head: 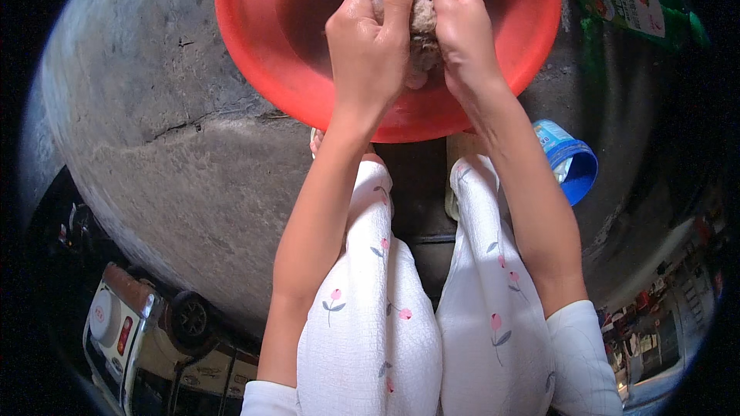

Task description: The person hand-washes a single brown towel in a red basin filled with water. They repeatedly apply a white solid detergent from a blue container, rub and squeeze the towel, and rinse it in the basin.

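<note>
My left hand [373, 34] and my right hand [462, 26] are side by side over a red plastic basin [260, 66], both gripping a wet, bunched, greyish-beige cloth [424, 16]. The thumbs lie on top of the cloth, and part of it hangs down between my wrists. Dark liquid fills the inside of the basin. What lies under the cloth and behind my fingers is hidden.
A green bottle [636, 8] with a printed label lies right of the basin. Beside my right forearm is a blue tub [578, 170], tipped over. The concrete floor [231, 167] is cracked. A parked vehicle [173, 346] shows at lower left.
</note>
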